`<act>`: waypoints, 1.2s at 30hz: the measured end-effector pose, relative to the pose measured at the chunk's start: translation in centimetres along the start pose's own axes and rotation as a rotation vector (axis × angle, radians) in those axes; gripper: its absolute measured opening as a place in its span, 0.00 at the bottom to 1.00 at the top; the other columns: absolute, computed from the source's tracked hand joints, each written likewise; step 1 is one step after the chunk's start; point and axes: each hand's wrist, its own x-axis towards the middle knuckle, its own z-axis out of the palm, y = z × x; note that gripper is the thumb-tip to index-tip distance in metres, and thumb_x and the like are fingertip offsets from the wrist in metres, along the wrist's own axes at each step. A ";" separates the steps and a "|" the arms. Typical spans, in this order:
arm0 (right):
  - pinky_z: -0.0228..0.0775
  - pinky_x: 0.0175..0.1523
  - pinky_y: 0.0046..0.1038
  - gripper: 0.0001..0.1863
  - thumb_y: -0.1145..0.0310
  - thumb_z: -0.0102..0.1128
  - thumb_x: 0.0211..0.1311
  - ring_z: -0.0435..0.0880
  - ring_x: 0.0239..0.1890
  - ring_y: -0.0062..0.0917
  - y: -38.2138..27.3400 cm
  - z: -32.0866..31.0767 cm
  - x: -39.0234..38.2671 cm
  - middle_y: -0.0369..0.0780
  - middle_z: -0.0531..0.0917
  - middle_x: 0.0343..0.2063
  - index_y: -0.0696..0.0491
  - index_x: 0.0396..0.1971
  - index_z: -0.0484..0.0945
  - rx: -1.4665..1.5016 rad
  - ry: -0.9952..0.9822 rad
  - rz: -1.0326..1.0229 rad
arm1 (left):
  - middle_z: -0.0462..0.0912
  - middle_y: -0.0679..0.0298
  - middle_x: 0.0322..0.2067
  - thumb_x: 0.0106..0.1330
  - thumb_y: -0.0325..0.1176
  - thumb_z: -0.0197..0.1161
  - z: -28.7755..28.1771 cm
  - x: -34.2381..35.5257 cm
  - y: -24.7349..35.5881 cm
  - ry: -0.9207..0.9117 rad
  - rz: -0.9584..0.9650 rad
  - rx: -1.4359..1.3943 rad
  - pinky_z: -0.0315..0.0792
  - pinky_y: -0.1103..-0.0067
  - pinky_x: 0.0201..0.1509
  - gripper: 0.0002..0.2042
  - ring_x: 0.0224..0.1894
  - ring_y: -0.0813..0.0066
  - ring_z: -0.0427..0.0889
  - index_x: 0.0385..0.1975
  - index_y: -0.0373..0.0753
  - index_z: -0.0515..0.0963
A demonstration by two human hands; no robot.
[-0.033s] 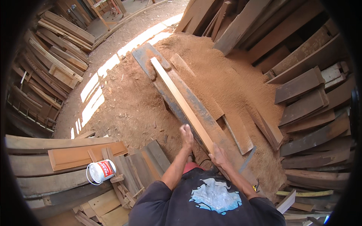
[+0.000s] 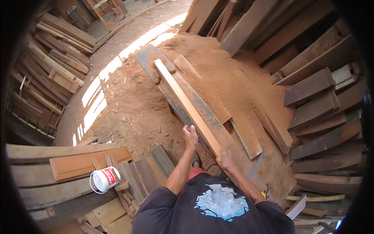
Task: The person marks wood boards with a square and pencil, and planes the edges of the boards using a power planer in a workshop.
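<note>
A long, pale wooden strip [image 2: 187, 102] lies lengthwise on a worn, grey-brown machine table [image 2: 216, 124] that slants from the upper left toward me. My right hand [image 2: 226, 160] is closed round the strip's near end. Off the table's left edge is my left hand [image 2: 190, 137], thumb raised and fingers loosely bent apart, with nothing visible in it. A small gap separates it from the strip. At the table's far end, a dark block [image 2: 166, 64] sits beside the strip's tip.
Sawdust [image 2: 249, 87] is heaped right of the table, with loose boards [image 2: 245, 138] in it. Plank stacks [image 2: 327, 117] line the right side. More boards [image 2: 58, 156] lie at lower left, bearing a white bucket [image 2: 105, 179]. Timber [image 2: 62, 58] is piled at upper left.
My left hand has moved slightly toward me and to the left. The right hand stays at the strip's near end, and the strip has barely shifted.
</note>
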 end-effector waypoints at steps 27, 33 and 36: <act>0.46 0.12 0.24 0.20 0.50 0.73 0.58 0.60 0.10 0.17 20.2 7.0 33.7 0.32 0.67 0.14 0.49 0.28 0.75 0.919 0.080 0.890 | 0.70 0.34 0.62 0.60 0.29 0.58 3.2 15.7 8.4 0.064 0.192 0.705 0.73 0.61 0.63 0.46 0.58 0.38 0.78 0.79 0.41 0.42; 0.62 0.17 0.29 0.24 0.47 0.76 0.54 0.71 0.15 0.20 17.0 4.5 33.3 0.35 0.77 0.21 0.53 0.36 0.82 0.993 0.242 0.677 | 0.75 0.36 0.60 0.60 0.28 0.58 3.3 15.8 8.0 0.081 0.234 0.698 0.73 0.61 0.62 0.46 0.55 0.39 0.80 0.79 0.41 0.41; 0.72 0.32 0.28 0.24 0.51 0.76 0.54 0.79 0.27 0.20 14.2 0.4 31.5 0.37 0.82 0.28 0.56 0.39 0.83 1.029 0.209 0.308 | 0.77 0.36 0.57 0.60 0.29 0.58 3.3 15.8 8.1 0.077 0.192 0.679 0.74 0.61 0.61 0.46 0.54 0.38 0.81 0.79 0.41 0.41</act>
